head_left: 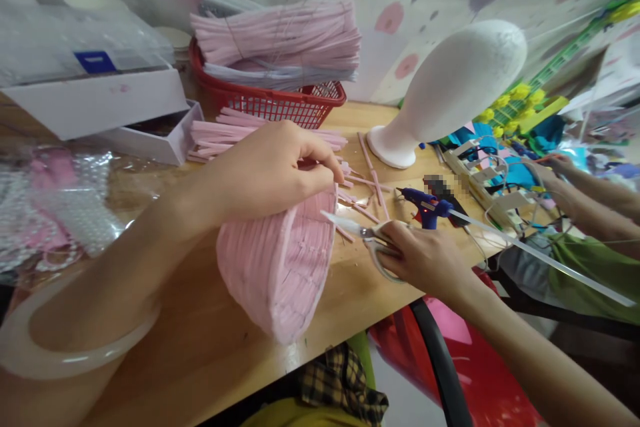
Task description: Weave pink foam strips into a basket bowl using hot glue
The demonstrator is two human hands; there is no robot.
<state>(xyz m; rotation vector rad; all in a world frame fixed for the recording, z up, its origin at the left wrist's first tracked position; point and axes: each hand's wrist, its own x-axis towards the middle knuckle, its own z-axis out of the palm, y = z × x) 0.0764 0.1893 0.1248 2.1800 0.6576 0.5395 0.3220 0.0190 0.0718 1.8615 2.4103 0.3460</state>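
My left hand (270,170) is closed, pinching the top rim of a pink fuzzy woven hat-like shape (280,267) that rests on the wooden table (210,347). A pale bangle (65,347) circles my left forearm. My right hand (425,257) is wrapped round the handles of white scissors (357,230), whose blades point left toward the pink shape's rim. Cut pink pipe-cleaner pieces (367,180) lie on the table just behind both hands.
A red basket (280,103) piled with pink pipe cleaners stands at the back, a white foam head form (450,87) to its right. A blue glue gun (425,207) lies by my right hand. White boxes (100,107) sit left. Another person's arm (590,187) reaches in at right.
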